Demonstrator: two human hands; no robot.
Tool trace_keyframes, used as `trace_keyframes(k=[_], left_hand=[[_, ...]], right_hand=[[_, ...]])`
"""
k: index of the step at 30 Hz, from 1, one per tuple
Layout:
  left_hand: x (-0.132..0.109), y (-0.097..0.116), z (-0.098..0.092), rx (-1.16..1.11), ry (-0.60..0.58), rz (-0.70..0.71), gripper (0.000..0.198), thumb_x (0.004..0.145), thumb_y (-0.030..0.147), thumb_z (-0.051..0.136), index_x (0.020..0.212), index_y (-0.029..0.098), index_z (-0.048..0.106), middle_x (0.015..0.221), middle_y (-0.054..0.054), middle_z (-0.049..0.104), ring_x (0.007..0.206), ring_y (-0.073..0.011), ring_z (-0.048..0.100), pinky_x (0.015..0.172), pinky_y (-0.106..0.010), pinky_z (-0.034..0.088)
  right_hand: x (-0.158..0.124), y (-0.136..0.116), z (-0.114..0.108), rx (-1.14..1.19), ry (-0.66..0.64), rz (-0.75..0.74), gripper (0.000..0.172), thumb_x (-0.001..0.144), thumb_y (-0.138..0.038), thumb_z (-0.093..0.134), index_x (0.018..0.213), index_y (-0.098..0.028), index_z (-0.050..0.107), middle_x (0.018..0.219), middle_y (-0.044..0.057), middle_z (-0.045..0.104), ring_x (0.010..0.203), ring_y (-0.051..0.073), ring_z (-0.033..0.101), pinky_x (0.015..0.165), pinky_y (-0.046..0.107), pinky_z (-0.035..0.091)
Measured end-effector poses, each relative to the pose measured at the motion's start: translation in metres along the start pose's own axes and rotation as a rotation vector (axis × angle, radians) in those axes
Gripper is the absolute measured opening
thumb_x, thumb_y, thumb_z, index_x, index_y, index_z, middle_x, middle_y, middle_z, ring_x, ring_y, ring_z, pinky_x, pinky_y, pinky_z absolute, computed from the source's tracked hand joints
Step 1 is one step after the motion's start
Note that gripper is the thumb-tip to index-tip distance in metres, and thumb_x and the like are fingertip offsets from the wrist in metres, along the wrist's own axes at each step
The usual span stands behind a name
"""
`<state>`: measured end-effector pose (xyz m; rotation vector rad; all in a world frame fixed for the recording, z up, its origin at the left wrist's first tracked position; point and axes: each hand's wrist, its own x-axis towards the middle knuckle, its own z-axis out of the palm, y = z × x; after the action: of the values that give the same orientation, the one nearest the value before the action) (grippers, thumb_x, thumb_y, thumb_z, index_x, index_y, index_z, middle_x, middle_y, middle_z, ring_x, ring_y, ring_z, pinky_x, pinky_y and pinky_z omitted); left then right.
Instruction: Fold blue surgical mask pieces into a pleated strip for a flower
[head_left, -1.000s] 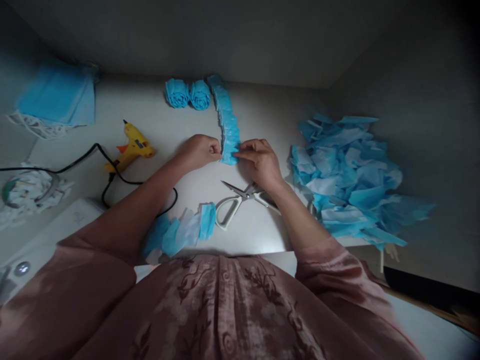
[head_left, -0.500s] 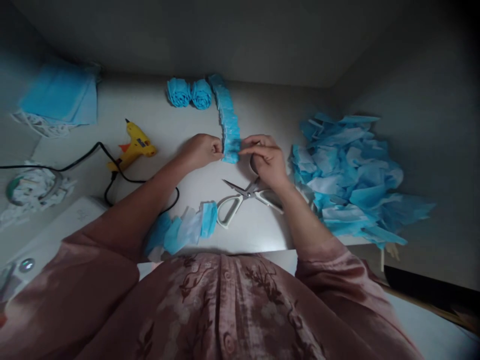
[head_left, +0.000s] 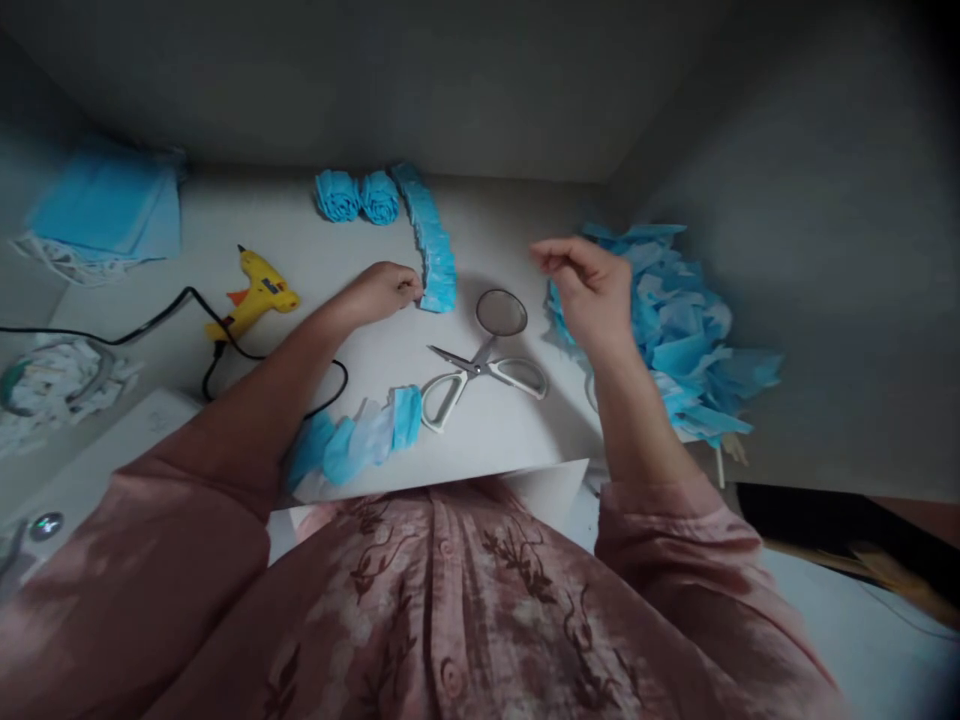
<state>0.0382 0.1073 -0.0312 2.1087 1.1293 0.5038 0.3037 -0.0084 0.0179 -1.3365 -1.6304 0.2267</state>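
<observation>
A long strip of pleated blue fabric (head_left: 433,235), like face-mask material, runs from the back of the white table towards me. My left hand (head_left: 390,290) is closed at its near left corner, the fingertips pinched on the edge. My right hand (head_left: 592,285) is raised to the right of the strip, in front of a heap of blue pieces. Its fingers are bent together; anything between them is too small to make out. Scissors (head_left: 478,370) with pale handles lie spread below the strip. A round, dark-rimmed disc (head_left: 502,313) covers one blade's tip.
Two blue fabric roses (head_left: 358,197) stand at the back. On the left are a yellow glue gun (head_left: 259,290) with its black cord, a stack of blue masks (head_left: 105,210) and white scraps (head_left: 67,375). Cut blue pieces (head_left: 360,440) lie near the front edge, with a heap (head_left: 686,320) at right.
My right hand has left the strip's near end and moved right and up, uncovering the round disc. My left hand stays at the strip's corner. The whole view has shifted slightly.
</observation>
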Motion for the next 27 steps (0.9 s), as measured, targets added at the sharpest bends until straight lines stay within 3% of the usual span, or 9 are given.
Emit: trace_keyframes(k=[5,9,16,19,22,25,27], left_hand=[[-0.001,0.010,-0.007,-0.047,-0.099,-0.152,0.013,0.075,0.010,0.061,0.073,0.017,0.071,0.064,-0.001,0.064,0.054,-0.0114,0.048,0.057,-0.026,0.037],[-0.006,0.021,-0.016,-0.114,-0.191,-0.242,0.020,0.075,0.005,0.057,0.086,0.016,0.069,0.072,-0.002,0.063,0.053,-0.0101,0.049,0.055,-0.024,0.038],[-0.010,0.020,-0.008,-0.008,-0.065,-0.222,0.034,0.083,0.009,0.052,0.115,0.019,0.060,0.071,0.000,0.063,0.053,-0.0137,0.051,0.058,-0.026,0.041],[-0.014,0.024,-0.002,0.141,0.116,-0.060,0.037,0.083,0.010,0.055,0.117,0.019,0.064,0.075,-0.001,0.065,0.066,-0.0165,0.056,0.068,-0.028,0.043],[-0.023,0.043,0.000,0.198,0.285,0.118,0.034,0.085,0.011,0.051,0.113,0.019,0.070,0.083,-0.003,0.068,0.078,-0.0175,0.059,0.077,-0.028,0.044],[-0.033,0.071,-0.003,0.140,0.263,0.202,0.029,0.087,0.013,0.052,0.109,0.015,0.072,0.093,-0.005,0.071,0.085,-0.0170,0.061,0.083,-0.029,0.045],[-0.042,0.088,-0.004,0.001,0.249,0.184,0.026,0.089,0.015,0.054,0.109,0.013,0.070,0.096,-0.007,0.070,0.083,-0.0160,0.061,0.080,-0.028,0.047]], right_hand=[[-0.051,-0.026,-0.014,-0.155,-0.242,0.025,0.033,0.092,-0.015,0.046,0.107,-0.021,0.074,0.100,0.006,0.077,0.094,0.021,0.071,0.085,0.036,0.055],[-0.086,-0.034,-0.010,-0.486,-0.404,0.079,0.032,0.097,-0.018,0.047,0.117,-0.013,0.071,0.108,0.014,0.075,0.100,0.027,0.070,0.087,0.037,0.052],[-0.107,-0.046,0.003,-0.739,-0.506,0.059,0.035,0.096,-0.021,0.057,0.129,-0.012,0.064,0.115,0.015,0.073,0.109,0.031,0.065,0.092,0.037,0.047],[-0.113,-0.042,0.010,-0.784,-0.507,0.041,0.034,0.098,-0.021,0.053,0.129,-0.015,0.065,0.112,0.014,0.073,0.104,0.032,0.067,0.090,0.039,0.046],[-0.117,-0.034,0.011,-0.711,-0.454,0.035,0.033,0.099,-0.015,0.047,0.125,-0.016,0.066,0.111,0.014,0.073,0.102,0.029,0.068,0.090,0.038,0.046],[-0.118,-0.028,0.001,-0.509,-0.327,0.132,0.033,0.095,-0.013,0.050,0.125,-0.016,0.063,0.113,0.013,0.073,0.103,0.025,0.069,0.089,0.035,0.049],[-0.115,-0.026,-0.011,-0.393,-0.201,0.201,0.030,0.093,-0.017,0.054,0.122,-0.018,0.063,0.110,0.010,0.074,0.099,0.024,0.070,0.087,0.035,0.052]])
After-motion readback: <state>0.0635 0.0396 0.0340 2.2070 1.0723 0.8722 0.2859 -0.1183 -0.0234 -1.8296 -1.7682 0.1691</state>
